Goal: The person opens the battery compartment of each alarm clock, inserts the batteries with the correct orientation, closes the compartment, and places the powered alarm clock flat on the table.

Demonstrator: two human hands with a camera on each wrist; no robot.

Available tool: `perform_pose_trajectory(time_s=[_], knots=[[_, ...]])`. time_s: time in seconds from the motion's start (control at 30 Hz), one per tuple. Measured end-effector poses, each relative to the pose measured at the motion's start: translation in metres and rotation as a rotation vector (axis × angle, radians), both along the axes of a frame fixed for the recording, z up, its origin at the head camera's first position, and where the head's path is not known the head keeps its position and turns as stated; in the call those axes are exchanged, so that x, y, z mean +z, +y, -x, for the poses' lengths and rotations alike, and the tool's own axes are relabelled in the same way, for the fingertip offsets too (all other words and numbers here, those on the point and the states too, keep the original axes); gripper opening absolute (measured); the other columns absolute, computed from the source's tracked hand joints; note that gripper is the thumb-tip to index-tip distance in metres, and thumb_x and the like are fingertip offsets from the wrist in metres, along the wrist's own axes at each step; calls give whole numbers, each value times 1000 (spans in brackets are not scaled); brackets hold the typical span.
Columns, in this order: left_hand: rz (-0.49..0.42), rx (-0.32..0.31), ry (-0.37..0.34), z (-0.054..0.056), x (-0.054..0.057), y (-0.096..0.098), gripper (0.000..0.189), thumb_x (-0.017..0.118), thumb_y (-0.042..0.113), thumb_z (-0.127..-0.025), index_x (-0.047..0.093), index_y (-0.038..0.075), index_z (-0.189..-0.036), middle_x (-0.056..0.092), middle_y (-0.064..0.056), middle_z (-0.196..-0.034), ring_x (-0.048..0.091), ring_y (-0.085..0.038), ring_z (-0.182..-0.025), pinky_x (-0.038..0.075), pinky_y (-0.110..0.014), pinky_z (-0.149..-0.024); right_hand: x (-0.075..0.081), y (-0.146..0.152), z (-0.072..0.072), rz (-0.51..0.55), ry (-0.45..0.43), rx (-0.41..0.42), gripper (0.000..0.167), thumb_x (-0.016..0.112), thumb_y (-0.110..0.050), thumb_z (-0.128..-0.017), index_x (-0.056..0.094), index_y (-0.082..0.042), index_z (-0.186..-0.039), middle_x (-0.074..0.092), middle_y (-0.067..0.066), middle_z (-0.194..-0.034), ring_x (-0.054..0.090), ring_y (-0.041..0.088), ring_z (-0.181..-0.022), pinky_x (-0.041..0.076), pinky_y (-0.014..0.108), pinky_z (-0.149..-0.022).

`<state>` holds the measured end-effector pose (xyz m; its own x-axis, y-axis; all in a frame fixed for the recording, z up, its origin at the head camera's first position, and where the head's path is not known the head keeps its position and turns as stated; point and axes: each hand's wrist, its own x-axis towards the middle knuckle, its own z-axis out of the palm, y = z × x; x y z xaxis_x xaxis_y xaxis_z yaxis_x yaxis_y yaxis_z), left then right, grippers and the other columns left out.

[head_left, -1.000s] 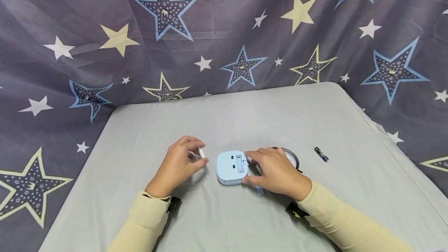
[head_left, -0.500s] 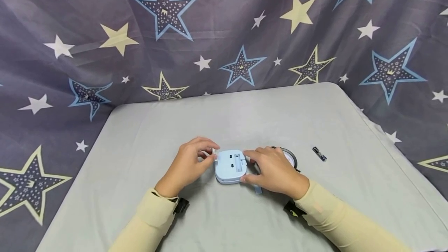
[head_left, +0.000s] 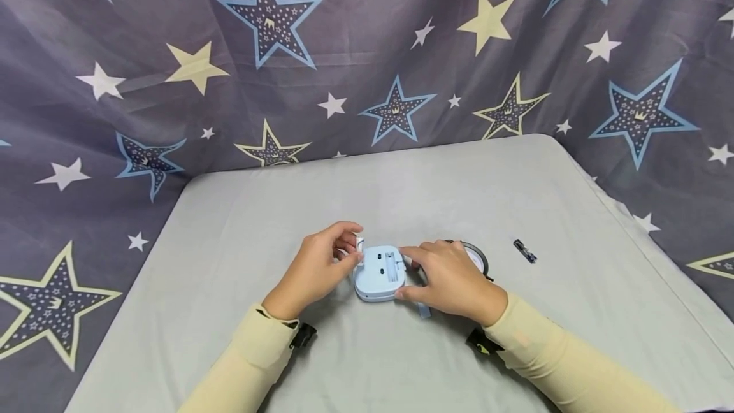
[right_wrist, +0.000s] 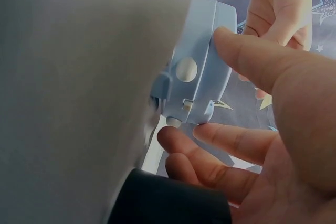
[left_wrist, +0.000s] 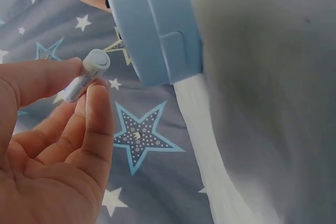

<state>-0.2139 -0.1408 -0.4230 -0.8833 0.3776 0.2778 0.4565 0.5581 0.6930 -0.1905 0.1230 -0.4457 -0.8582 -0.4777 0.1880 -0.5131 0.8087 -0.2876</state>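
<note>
Head view: even, diffuse, moderately bright light; soft shadow beneath the left hand (head_left: 315, 266) on grey cloth (head_left: 436, 196); detail clear. Wrist views: dimmer, hazy; broad grey surface (left_wrist: 273, 98) out of focus in both.

On a pale grey cloth-covered surface (head_left: 401, 202), a light-blue device (head_left: 374, 282), dark-rimmed round object (head_left: 476, 257), small dark item (head_left: 524, 251).

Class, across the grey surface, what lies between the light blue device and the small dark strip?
In the head view, the right hand on the device and a round dark-rimmed object partly hidden by that hand.
</note>
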Motion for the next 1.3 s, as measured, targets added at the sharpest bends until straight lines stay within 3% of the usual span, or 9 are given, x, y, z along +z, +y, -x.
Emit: perform_pose_trajectory(time_s=[0.33,0.53,0.87,1.3], knots=[[-55,12,-32,5,3,13,28,77,12,-91,72,6,-118,73,2,-95,69,-8,-85,58,-27,-76,0,0,1,-8,7,-3,78,81,-63,-79,65,-19,-141,73,-5,-102,63,16,-96,39,41,-80],[-77,7,-37,6,3,21,24,79,14,-90,74,11,-114,73,4,-92,70,-7,-83,58,-26,-74,-2,-1,1,-10,4,7,77,79,-64,-80,64,-21,-143,71,-7,-98,62,14,-94,40,42,-83],[-47,9,9,5,0,32,21,81,14,-90,74,17,-110,73,8,-87,69,-4,-79,58,-26,-74,-1,0,1,4,27,20,77,82,-62,-80,64,-21,-142,69,-8,-93,60,12,-89,38,40,-79],[7,41,2,3,-6,40,18,83,16,-89,76,12,-105,75,9,-85,69,0,-76,57,-22,-71,-2,2,0,21,43,30,75,83,-59,-79,65,-21,-141,69,-9,-93,61,13,-89,40,43,-81]])
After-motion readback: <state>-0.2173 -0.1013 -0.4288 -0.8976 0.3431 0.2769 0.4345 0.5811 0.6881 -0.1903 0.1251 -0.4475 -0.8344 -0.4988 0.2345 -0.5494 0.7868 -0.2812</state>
